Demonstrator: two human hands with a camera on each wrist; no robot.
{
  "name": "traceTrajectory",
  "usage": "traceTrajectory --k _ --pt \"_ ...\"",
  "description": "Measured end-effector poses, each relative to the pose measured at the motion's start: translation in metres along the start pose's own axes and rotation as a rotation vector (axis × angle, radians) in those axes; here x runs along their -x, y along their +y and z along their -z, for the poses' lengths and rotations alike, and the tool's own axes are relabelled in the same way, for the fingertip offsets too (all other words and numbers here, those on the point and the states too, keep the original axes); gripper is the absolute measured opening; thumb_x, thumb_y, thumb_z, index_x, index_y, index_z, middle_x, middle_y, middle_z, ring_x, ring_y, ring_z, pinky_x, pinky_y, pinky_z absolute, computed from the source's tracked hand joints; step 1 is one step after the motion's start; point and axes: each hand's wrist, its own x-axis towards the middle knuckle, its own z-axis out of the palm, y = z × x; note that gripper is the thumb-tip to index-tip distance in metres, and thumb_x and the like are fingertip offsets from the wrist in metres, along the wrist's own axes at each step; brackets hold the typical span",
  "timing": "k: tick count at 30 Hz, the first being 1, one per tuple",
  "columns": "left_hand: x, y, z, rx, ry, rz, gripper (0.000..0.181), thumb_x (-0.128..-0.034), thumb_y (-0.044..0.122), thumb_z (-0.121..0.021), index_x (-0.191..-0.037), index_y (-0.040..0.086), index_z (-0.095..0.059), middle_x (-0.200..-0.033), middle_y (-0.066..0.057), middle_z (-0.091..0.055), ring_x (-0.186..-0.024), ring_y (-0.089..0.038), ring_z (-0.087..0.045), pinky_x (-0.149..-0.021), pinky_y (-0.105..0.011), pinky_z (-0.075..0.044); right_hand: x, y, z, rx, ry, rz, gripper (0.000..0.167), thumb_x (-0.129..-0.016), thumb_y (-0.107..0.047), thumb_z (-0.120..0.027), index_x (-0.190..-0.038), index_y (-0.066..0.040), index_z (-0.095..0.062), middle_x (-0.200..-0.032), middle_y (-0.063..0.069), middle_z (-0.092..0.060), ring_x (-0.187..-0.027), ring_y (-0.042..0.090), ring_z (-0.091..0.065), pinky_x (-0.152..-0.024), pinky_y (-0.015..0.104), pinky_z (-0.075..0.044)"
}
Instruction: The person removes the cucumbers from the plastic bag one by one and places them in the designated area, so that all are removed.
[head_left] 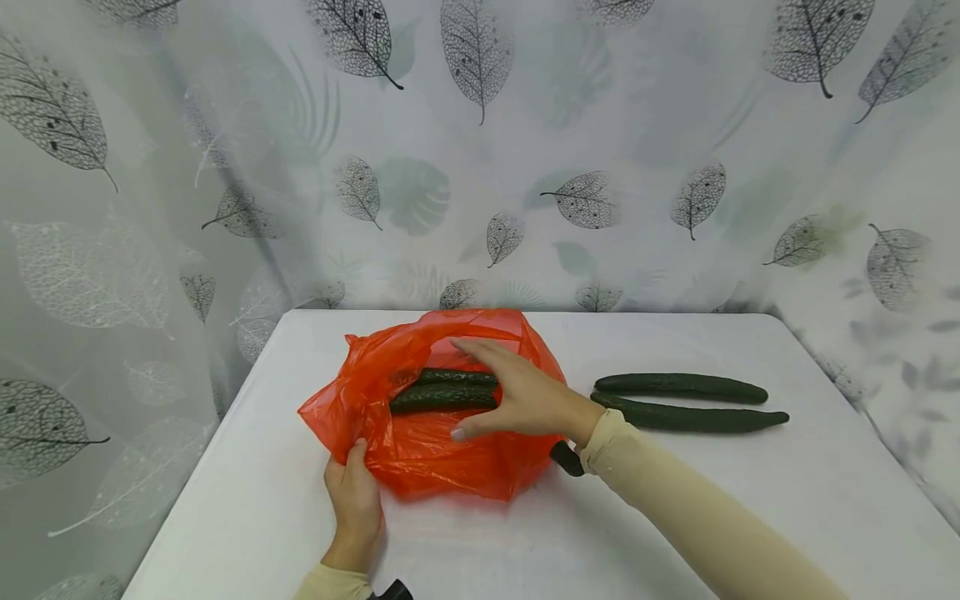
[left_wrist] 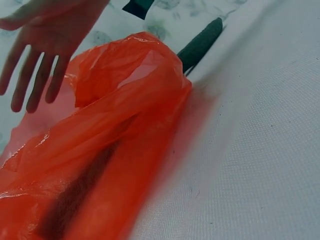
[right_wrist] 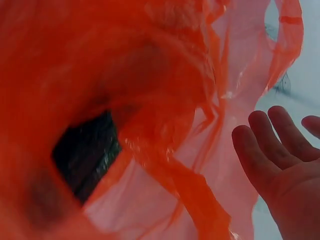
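A red plastic bag (head_left: 442, 462) lies on the white table with its mouth facing right. Two dark green cucumbers (head_left: 444, 397) show inside it; their left ends are hidden by the film. My left hand (head_left: 355, 502) grips the bag's near left edge between thumb and fingers. Over the bag's mouth is my right hand (head_left: 528, 396), fingers spread, thumb apart, holding nothing. In the right wrist view the right hand (right_wrist: 285, 165) has its palm turned up beside the thin film, and a dark cucumber (right_wrist: 87, 155) shows through the opening.
Two more cucumbers, an upper one (head_left: 681, 387) and a lower one (head_left: 693, 415), lie side by side to the right of the bag. They rest on the white table (head_left: 637, 517). A leaf-patterned curtain (head_left: 480, 192) hangs behind and at both sides.
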Motion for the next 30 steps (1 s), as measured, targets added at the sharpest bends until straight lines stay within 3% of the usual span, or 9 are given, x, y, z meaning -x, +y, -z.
traceTrajectory --k 3,6,10,17,24,30 --pt "0.000 0.000 0.001 -0.003 0.001 0.003 0.048 -0.1093 0.017 -0.035 -0.154 0.001 -0.030 -0.146 -0.007 -0.044 -0.129 -0.021 -0.046 -0.109 -0.025 -0.040 -0.008 0.002 -0.004 -0.100 0.003 -0.023 0.101 -0.075 -0.060 -0.082 -0.158 -0.033 -0.031 -0.149 -0.017 -0.043 -0.137 0.009 -0.041 -0.113 0.043 -0.037" --pt "0.000 0.000 0.001 -0.010 0.005 0.014 0.049 -0.1093 0.018 -0.035 -0.154 0.001 -0.030 -0.147 -0.007 -0.044 -0.130 -0.021 -0.045 -0.110 -0.026 -0.039 -0.015 0.007 -0.008 -0.241 0.007 -0.033 0.091 -0.081 -0.046 -0.084 -0.156 -0.025 -0.037 -0.140 -0.010 -0.053 -0.132 0.014 -0.048 -0.111 0.042 -0.041" --pt "0.000 -0.001 0.001 -0.011 0.011 0.020 0.049 -0.1091 0.018 -0.035 -0.154 -0.001 -0.030 -0.148 -0.009 -0.044 -0.130 -0.022 -0.045 -0.111 -0.027 -0.039 -0.023 0.014 -0.016 -0.338 0.014 -0.040 0.080 -0.085 -0.032 -0.084 -0.153 -0.021 -0.042 -0.140 -0.005 -0.054 -0.129 0.018 -0.052 -0.109 0.040 -0.043" --pt "0.000 -0.001 0.001 -0.003 0.015 0.030 0.049 -0.1091 0.018 -0.036 -0.154 0.000 -0.030 -0.147 -0.008 -0.044 -0.130 -0.021 -0.045 -0.111 -0.026 -0.039 -0.032 0.027 -0.027 -0.299 0.007 -0.070 0.076 -0.085 -0.035 -0.083 -0.151 -0.025 -0.045 -0.146 -0.004 -0.050 -0.134 0.022 -0.048 -0.112 0.046 -0.040" --pt "-0.001 -0.002 0.002 0.009 0.015 0.021 0.048 -0.1091 0.018 -0.035 -0.153 -0.001 -0.032 -0.146 -0.010 -0.046 -0.128 -0.022 -0.046 -0.108 -0.024 -0.041 -0.034 0.036 -0.034 -0.184 -0.050 -0.152 0.088 -0.086 -0.041 -0.081 -0.154 -0.007 -0.037 -0.150 0.010 -0.049 -0.137 0.022 -0.045 -0.114 0.040 -0.037" --pt "-0.001 -0.001 0.002 0.005 0.003 0.038 0.049 -0.1094 0.019 -0.035 -0.154 0.000 -0.030 -0.147 -0.009 -0.044 -0.129 -0.021 -0.046 -0.109 -0.026 -0.040 -0.034 0.042 -0.038 -0.154 -0.056 -0.186 0.083 -0.088 -0.036 -0.080 -0.153 -0.003 -0.039 -0.145 0.011 -0.052 -0.135 0.025 -0.047 -0.113 0.040 -0.037"
